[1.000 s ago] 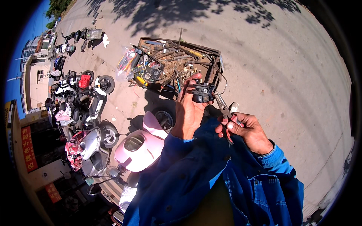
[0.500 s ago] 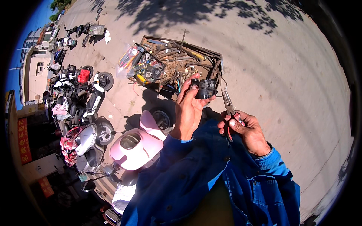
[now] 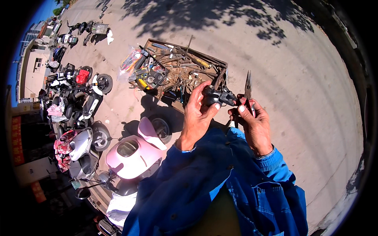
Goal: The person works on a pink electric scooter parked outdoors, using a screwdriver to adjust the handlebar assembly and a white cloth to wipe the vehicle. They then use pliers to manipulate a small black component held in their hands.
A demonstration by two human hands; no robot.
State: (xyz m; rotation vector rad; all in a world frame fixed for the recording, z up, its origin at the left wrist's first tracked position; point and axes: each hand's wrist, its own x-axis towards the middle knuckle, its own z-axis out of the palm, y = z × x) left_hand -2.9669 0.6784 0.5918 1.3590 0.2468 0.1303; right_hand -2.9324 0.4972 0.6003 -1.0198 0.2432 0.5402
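Observation:
My left hand (image 3: 195,122) is closed round a small black part (image 3: 214,95) with a rounded body and a narrower end, which looks like a handlebar switch housing. Its narrow end points right, close to my right fingers; whether they touch it I cannot tell. In my right hand (image 3: 258,131) is a pair of needle-nose pliers (image 3: 248,83) with red handles, jaws up and nearly closed, gripping nothing visible. Beyond my hands, a worn tool tray (image 3: 227,67) on the ground holds rusty tools, screwdrivers and loose metal bits.
A pink scooter (image 3: 124,163) stands close at my left, with a silver scooter (image 3: 84,145) beside it. Farther off is a row of parked scooters (image 3: 92,104). A clear plastic bag (image 3: 126,69) lies by the tray's left end. Sunlit concrete (image 3: 303,106) extends to the right.
The black part has turned, so its narrow end now faces right. My right hand has come up and nearer to it, with the plier jaws swung upright.

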